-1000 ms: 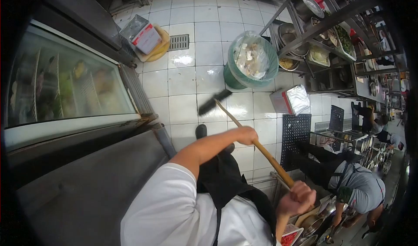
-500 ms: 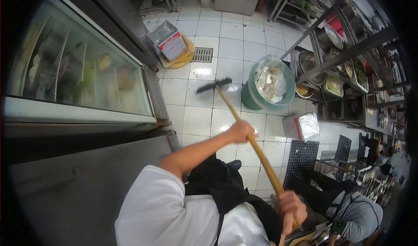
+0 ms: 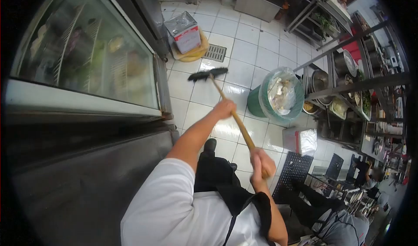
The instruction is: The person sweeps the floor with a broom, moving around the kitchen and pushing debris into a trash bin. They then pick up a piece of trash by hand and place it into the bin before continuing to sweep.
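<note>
In the head view, the left hand is wrapped round the middle of a wooden broom handle and the right hand is clenched round its upper end close to the chest, a spaced pair of holds that looks suited to levering a long stroke. The broom head rests bristles-down on the white tiled floor, out ahead near the floor drain and a square tin, with the glass-fronted fridge to one side. A lined green waste bin stands just beside the handle's line, and a co-worker crouches at the lower edge.
</note>
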The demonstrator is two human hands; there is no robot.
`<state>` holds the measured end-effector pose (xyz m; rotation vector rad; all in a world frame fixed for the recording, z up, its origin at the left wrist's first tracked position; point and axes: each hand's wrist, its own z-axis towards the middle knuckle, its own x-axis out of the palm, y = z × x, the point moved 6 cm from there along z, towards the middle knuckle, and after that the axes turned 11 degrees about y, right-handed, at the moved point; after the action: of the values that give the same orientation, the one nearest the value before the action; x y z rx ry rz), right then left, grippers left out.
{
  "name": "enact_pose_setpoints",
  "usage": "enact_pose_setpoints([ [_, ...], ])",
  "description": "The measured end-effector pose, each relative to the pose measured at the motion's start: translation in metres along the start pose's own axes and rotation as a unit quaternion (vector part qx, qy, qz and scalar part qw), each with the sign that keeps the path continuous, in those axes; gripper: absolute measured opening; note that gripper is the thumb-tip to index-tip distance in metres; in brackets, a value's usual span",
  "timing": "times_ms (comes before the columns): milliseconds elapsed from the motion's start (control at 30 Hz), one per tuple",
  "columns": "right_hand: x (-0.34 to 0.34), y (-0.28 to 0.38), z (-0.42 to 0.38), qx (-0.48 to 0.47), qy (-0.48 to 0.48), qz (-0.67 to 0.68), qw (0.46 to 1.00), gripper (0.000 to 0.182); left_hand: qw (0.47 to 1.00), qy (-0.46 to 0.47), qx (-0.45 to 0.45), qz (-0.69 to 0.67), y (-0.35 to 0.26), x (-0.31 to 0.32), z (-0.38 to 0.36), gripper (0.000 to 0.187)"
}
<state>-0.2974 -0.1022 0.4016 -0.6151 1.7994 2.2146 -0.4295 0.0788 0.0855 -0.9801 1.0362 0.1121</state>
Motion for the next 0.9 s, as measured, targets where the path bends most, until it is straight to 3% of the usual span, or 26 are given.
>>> enact_pose_setpoints([
  [67, 0.015, 0.004, 0.036, -0.085, -0.015, 0.059, 0.995, 0.020, 0.992, -0.075, -0.066, 0.078, 0.026, -0.047, 0.022, 0.015],
  [133, 0.012, 0.033, 0.059, -0.127, -0.028, 0.082, 0.988, 0.018, 0.990, -0.125, -0.059, 0.028, 0.008, -0.081, 0.035, 0.022],
  [167, -0.002, 0.053, 0.056, -0.104, -0.023, 0.047, 0.993, 0.018, 0.988, -0.148, -0.053, -0.001, -0.011, -0.094, 0.040, 0.026],
  [200, -0.020, 0.080, 0.052, -0.085, -0.014, -0.002, 0.996, 0.019, 0.989, -0.135, -0.050, -0.040, -0.035, -0.102, 0.043, 0.030],
  [233, -0.035, 0.093, 0.044, -0.098, 0.021, 0.031, 0.994, 0.020, 0.988, -0.121, -0.046, -0.079, -0.062, -0.105, 0.042, 0.035],
  [300, -0.062, 0.117, 0.025, -0.132, 0.000, 0.111, 0.985, 0.025, 0.988, -0.122, -0.021, -0.095, -0.117, -0.103, 0.032, 0.039],
  [400, -0.080, 0.107, 0.006, -0.073, 0.019, 0.127, 0.989, 0.027, 0.988, -0.060, -0.025, -0.140, -0.147, -0.046, 0.004, 0.034],
  [500, -0.079, 0.070, -0.001, -0.081, 0.049, 0.156, 0.983, 0.029, 0.986, 0.016, -0.015, -0.168, -0.143, 0.000, -0.002, 0.029],
  [533, -0.082, 0.058, 0.002, -0.088, 0.017, 0.184, 0.979, 0.031, 0.987, 0.051, -0.003, -0.153, -0.134, -0.001, 0.010, 0.024],
  [567, -0.080, 0.041, 0.007, -0.087, 0.003, 0.184, 0.979, 0.030, 0.990, -0.010, 0.041, -0.134, -0.122, -0.001, 0.019, 0.019],
  [633, -0.077, -0.003, 0.030, -0.091, -0.023, 0.177, 0.980, 0.029, 0.994, 0.030, 0.005, -0.102, -0.067, 0.006, 0.056, 0.015],
  [700, -0.061, -0.029, 0.080, -0.065, -0.005, 0.005, 0.998, 0.025, 0.999, -0.005, -0.038, -0.030, -0.017, -0.020, 0.092, 0.014],
  [767, -0.047, -0.045, 0.137, -0.148, 0.038, 0.052, 0.987, 0.022, 0.980, -0.081, -0.177, -0.039, 0.046, -0.037, 0.127, 0.018],
  [800, -0.061, -0.044, 0.152, -0.157, 0.019, 0.065, 0.985, 0.022, 0.986, -0.077, -0.144, -0.023, 0.052, -0.044, 0.146, 0.020],
  [900, -0.131, 0.001, 0.194, -0.188, -0.013, 0.118, 0.975, 0.025, 0.996, -0.064, -0.066, -0.005, -0.011, -0.134, 0.205, 0.026],
])
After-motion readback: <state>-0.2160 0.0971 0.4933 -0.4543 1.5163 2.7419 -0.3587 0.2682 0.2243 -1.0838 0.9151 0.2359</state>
